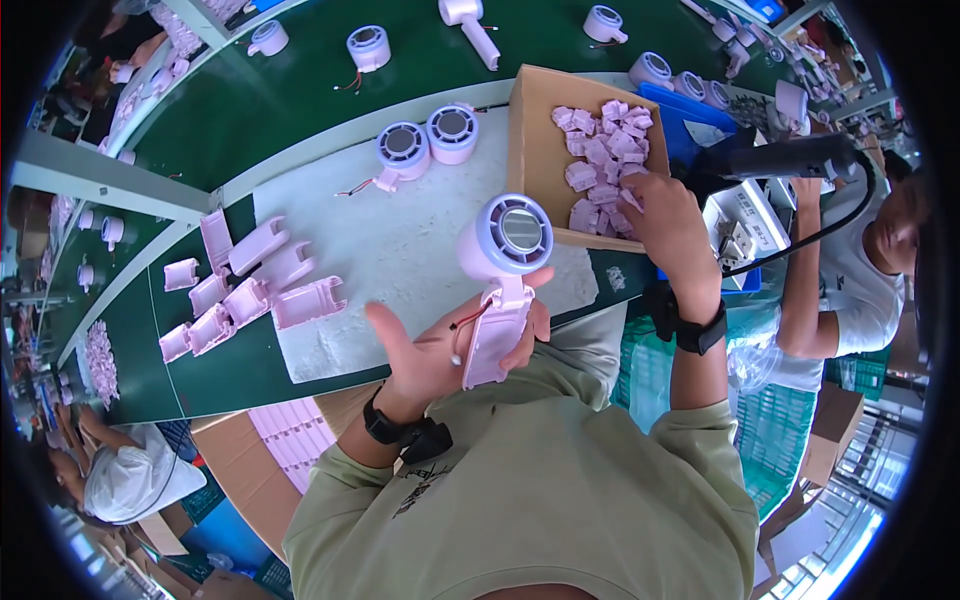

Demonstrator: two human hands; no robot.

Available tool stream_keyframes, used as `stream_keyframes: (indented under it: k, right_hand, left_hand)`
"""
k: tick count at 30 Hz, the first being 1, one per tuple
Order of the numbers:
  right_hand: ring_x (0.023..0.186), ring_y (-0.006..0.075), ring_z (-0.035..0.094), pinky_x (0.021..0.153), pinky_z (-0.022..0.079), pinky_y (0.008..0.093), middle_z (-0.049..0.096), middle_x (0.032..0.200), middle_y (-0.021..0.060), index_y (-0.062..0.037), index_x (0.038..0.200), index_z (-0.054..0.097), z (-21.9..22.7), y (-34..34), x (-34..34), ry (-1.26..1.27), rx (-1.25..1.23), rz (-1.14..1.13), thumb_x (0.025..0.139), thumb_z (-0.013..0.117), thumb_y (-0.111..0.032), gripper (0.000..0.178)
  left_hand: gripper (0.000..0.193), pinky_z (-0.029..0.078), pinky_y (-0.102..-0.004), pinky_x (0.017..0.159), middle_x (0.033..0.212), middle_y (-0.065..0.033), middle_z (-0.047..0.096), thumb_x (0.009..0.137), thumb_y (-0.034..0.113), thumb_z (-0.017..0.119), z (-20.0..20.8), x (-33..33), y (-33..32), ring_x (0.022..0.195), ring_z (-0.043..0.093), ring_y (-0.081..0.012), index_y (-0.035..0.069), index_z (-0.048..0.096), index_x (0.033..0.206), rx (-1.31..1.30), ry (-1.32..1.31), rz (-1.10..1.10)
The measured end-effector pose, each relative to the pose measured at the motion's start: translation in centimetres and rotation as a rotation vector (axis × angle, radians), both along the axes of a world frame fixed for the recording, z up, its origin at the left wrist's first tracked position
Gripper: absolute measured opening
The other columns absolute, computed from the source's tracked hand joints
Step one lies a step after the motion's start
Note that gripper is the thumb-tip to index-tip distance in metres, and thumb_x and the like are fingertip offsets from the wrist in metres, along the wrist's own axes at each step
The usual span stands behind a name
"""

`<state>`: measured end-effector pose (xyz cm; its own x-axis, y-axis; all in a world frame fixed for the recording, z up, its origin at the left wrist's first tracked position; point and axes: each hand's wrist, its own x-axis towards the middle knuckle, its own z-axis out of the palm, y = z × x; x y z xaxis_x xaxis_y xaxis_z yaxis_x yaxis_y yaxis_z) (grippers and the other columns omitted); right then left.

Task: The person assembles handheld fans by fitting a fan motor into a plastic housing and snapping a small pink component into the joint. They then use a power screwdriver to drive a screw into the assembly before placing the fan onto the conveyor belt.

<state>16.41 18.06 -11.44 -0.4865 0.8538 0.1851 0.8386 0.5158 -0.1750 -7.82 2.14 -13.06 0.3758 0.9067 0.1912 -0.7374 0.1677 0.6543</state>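
My left hand holds a half-built handheld fan upright, its fingers behind the handle and its thumb held out to the side. The round lilac head has a dark disc in its middle. Below it, the pink handle shell lies open, and red and black wires hang at its side. My right hand reaches into a cardboard box of small pink plastic parts. Its fingertips are closed around one of these parts, partly hidden by the hand.
Two fan heads stand on the white mat. Pink handle shells lie at the left. Further fan heads rest on the green surface beyond. Right of the box are a blue bin and a black cylindrical tool. Co-workers sit on both sides.
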Motion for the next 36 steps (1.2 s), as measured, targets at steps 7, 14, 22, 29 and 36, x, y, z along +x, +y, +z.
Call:
stream_keyframes:
  k: [7, 14, 22, 29, 36]
  right_hand:
    - [0.083, 0.0188, 0.068, 0.074, 0.053, 0.0284, 0.067, 0.094, 0.0125, 0.0003, 0.111, 0.067, 5.4, -3.5, -2.4, 0.383, -0.262, -0.159, 0.085, 0.065, 0.003, 0.026]
    - [0.094, 0.0147, 0.062, 0.078, 0.052, 0.0267, 0.062, 0.11, 0.0058, -0.0005, 0.113, 0.067, 5.5, -10.2, -6.3, 1.078, -0.581, 0.126, 0.081, 0.073, 0.003, 0.033]
    - [0.091, 0.023, 0.062, 0.076, 0.051, 0.0335, 0.062, 0.106, 0.0058, -0.0088, 0.106, 0.073, 3.8, -10.0, -7.0, 0.535, 0.032, 0.288, 0.068, 0.08, -0.004, 0.039]
    - [0.091, 0.0233, 0.062, 0.076, 0.052, 0.0352, 0.062, 0.106, 0.0059, -0.0095, 0.105, 0.074, 2.3, -11.0, -6.2, 0.585, 0.111, 0.326, 0.069, 0.079, -0.004, 0.036]
    - [0.094, 0.0216, 0.063, 0.076, 0.054, 0.0333, 0.059, 0.11, 0.0087, -0.0076, 0.112, 0.068, 0.9, -12.1, -6.1, 0.76, 0.097, 0.383, 0.081, 0.072, -0.003, 0.031]
  left_hand:
    - [0.068, 0.046, -0.0277, 0.073, 0.116, -0.0109, 0.057, 0.104, 0.05, 0.03, -1.7, -0.7, 1.1, 0.08, 0.054, -0.0153, 0.002, 0.022, 0.152, -0.128, -0.175, -0.031]
    - [0.054, 0.042, -0.0304, 0.098, 0.133, -0.0102, 0.051, 0.103, 0.021, 0.043, 0.4, -1.0, 1.9, 0.111, 0.054, -0.0159, 0.001, 0.026, 0.15, -0.051, 0.327, 0.091]
    - [0.051, 0.039, -0.0291, 0.101, 0.135, -0.0088, 0.05, 0.098, 0.007, 0.047, -0.4, -1.0, 1.4, 0.119, 0.048, -0.0129, 0.001, 0.032, 0.147, 0.118, 0.674, 0.14]
    - [0.051, 0.039, -0.0303, 0.102, 0.135, -0.0098, 0.049, 0.099, 0.014, 0.048, -1.2, 0.4, 0.6, 0.12, 0.048, -0.0143, -0.001, 0.033, 0.146, -0.014, 0.601, 0.073]
    - [0.048, 0.036, -0.0348, 0.107, 0.14, -0.0148, 0.049, 0.102, 0.021, 0.04, 0.3, 2.6, 0.5, 0.125, 0.049, -0.0194, -0.006, 0.035, 0.142, -0.151, 0.346, 0.172]
